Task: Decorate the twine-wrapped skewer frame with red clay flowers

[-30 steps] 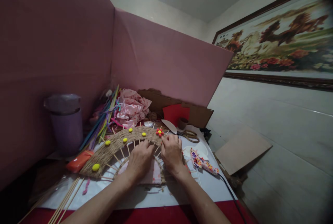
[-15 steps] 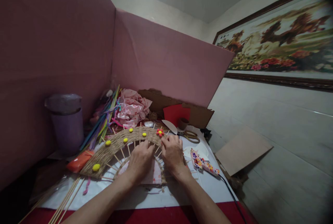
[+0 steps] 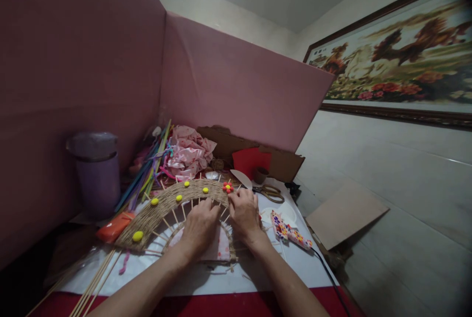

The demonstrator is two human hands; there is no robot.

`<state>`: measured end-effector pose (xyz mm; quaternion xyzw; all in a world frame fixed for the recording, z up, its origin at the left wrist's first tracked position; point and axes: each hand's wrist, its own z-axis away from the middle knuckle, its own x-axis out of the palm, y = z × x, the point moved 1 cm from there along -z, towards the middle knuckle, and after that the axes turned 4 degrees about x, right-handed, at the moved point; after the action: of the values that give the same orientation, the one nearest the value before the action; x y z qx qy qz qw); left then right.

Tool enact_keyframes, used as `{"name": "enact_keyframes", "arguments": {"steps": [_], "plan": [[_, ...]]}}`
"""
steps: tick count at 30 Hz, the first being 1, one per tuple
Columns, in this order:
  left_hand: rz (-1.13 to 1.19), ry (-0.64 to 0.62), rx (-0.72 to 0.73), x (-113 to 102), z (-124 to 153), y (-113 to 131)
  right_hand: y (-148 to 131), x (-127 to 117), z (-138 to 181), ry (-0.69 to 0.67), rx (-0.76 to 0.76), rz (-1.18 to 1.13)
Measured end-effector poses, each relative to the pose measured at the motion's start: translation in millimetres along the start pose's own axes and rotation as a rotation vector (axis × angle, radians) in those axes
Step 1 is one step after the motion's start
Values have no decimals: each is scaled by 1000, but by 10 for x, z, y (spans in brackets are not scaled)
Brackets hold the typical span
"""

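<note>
Hardly anything has shifted since the earlier frames: both hands stay on the woven twine arch [image 3: 167,205] at lower centre. Left hand [image 3: 199,227] presses curled fingers on its coarse inner edge among thin wooden spokes; right hand [image 3: 244,214] pinches the rim just below the red flower bead [image 3: 227,187].

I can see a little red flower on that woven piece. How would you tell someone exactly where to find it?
Start at the tall pink board, then drop to the arched woven band on the table before it. The red flower sits at the band's right end, just above the right hand; the other decorations along the band are plain yellow dots.
</note>
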<state>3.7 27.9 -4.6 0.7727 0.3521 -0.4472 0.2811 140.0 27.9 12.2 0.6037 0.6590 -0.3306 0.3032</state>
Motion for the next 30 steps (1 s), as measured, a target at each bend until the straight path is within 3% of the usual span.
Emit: {"name": "enact_keyframes", "arguments": {"steps": [30], "plan": [[-25, 4, 10, 13, 12, -9, 22, -6, -19, -32, -35, 32]]}}
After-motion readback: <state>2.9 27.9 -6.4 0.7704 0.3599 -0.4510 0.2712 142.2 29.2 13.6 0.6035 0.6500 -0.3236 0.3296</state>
